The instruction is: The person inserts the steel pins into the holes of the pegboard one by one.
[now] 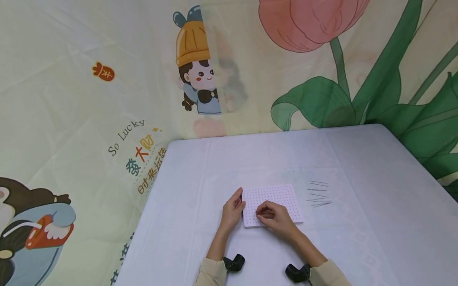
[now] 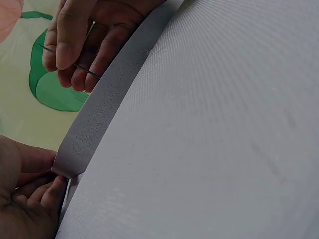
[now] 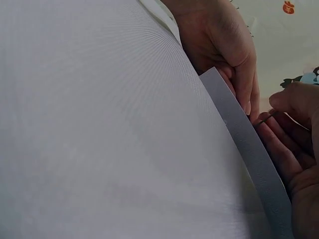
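A flat white board [image 1: 275,194] with a grid of small dots lies on the table. My left hand [image 1: 231,210] grips its left edge; in the left wrist view the thumb and fingers [image 2: 56,191] pinch a corner of the board's side [image 2: 104,104]. Over the lower left part of the dotted face is my right hand [image 1: 276,217]. Between its thumb and fingers it pinches a thin dark needle [image 2: 85,69], whose pointed end sticks out past the fingertips. The same needle [image 3: 266,118] shows close above the board's edge in the right wrist view.
Several thin dark needles [image 1: 318,194] lie in a loose column to the right of the board. A white cloth [image 1: 200,178] covers the table. Behind it hangs a printed backdrop [image 1: 247,99] with cartoon figures and a flower.
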Available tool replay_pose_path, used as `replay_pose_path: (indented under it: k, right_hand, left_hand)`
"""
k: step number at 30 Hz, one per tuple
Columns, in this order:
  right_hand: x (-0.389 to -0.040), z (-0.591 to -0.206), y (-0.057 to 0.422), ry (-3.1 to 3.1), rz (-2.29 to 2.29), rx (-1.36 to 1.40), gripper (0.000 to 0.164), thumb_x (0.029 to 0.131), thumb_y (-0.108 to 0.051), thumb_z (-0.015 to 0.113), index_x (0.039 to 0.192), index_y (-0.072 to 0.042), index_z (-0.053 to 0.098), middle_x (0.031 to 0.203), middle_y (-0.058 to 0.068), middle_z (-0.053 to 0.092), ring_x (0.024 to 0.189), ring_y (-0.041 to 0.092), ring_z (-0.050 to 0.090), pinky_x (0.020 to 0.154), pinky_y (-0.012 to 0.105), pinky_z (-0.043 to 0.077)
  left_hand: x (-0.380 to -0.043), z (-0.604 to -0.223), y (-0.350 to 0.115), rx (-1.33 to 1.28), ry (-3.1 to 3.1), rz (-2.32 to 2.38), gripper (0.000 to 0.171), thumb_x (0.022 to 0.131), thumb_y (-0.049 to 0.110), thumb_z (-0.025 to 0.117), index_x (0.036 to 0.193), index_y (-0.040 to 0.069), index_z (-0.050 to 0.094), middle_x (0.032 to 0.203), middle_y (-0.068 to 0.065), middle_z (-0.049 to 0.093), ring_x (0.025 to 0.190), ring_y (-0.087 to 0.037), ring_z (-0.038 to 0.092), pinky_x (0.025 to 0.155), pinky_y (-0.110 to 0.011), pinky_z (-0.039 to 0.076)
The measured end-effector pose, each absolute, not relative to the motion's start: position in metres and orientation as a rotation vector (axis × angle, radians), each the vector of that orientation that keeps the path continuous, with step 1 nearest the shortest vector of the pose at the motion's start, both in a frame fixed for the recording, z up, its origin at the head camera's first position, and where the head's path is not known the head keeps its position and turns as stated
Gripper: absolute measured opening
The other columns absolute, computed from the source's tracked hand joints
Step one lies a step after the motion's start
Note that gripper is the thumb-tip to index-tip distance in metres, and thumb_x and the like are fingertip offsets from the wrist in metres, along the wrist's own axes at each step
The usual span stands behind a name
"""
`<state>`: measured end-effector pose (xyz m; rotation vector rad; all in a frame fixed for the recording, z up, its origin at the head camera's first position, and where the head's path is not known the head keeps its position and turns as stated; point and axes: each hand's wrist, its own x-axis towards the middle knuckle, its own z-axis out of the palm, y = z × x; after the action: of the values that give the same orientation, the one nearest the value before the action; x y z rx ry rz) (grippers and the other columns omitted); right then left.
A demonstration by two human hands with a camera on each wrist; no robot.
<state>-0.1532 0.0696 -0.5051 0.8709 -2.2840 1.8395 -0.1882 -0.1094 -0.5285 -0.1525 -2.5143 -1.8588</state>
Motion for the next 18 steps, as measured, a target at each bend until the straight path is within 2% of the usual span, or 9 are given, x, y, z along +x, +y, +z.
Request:
replay_pose_path:
  k: [4, 7, 11, 14, 18]
  right_hand:
    - [-0.151, -0.502, 0.077, -2.299, 1.883, 0.817, 0.031, 0.075, 0.009, 0.065, 0.103, 0.012, 0.052, 0.090, 0.025, 0.061, 0.082, 0.038, 0.061, 0.071, 0.032, 0.057]
    - [-0.151, -0.504, 0.093, -2.254, 1.848, 0.773, 0.030, 0.074, 0.010, 0.065, 0.102, 0.011, 0.054, 0.090, 0.024, 0.061, 0.083, 0.036, 0.060, 0.072, 0.030, 0.057]
    - [-0.160, -0.519, 0.139, -2.227, 1.594, 0.689, 0.021, 0.074, 0.008, 0.066, 0.094, 0.001, 0.061, 0.089, 0.013, 0.063, 0.083, 0.019, 0.061, 0.075, 0.017, 0.054]
    - [-0.167, -0.531, 0.183, -2.268, 1.315, 0.538, 0.021, 0.073, 0.004, 0.068, 0.090, -0.008, 0.063, 0.087, 0.002, 0.063, 0.081, 0.003, 0.057, 0.074, 0.006, 0.049]
    - [-0.171, -0.537, 0.232, -2.323, 1.082, 0.365, 0.024, 0.068, 0.004, 0.073, 0.086, -0.010, 0.065, 0.083, -0.004, 0.062, 0.077, -0.006, 0.053, 0.069, 0.000, 0.045]
  left_hand:
    - [-0.193, -0.540, -0.110, -0.129, -2.535, -1.835, 0.048, 0.087, 0.001, 0.053, 0.133, 0.002, 0.040, 0.139, -0.011, 0.037, 0.127, -0.023, 0.036, 0.103, -0.027, 0.034]
    - [-0.194, -0.543, -0.109, -0.114, -2.541, -1.823, 0.048, 0.087, 0.002, 0.053, 0.133, 0.004, 0.039, 0.140, -0.009, 0.037, 0.128, -0.021, 0.035, 0.104, -0.027, 0.034]
    - [-0.193, -0.542, -0.108, -0.072, -2.552, -1.841, 0.049, 0.087, 0.002, 0.052, 0.134, 0.006, 0.039, 0.140, -0.007, 0.037, 0.128, -0.017, 0.034, 0.104, -0.024, 0.033]
    - [-0.192, -0.541, -0.108, -0.049, -2.559, -1.864, 0.049, 0.087, 0.003, 0.052, 0.134, 0.008, 0.039, 0.141, -0.005, 0.036, 0.128, -0.015, 0.034, 0.104, -0.022, 0.033]
    - [-0.193, -0.539, -0.111, -0.073, -2.548, -1.874, 0.049, 0.087, 0.002, 0.052, 0.134, 0.006, 0.039, 0.141, -0.006, 0.036, 0.128, -0.016, 0.034, 0.104, -0.023, 0.033]
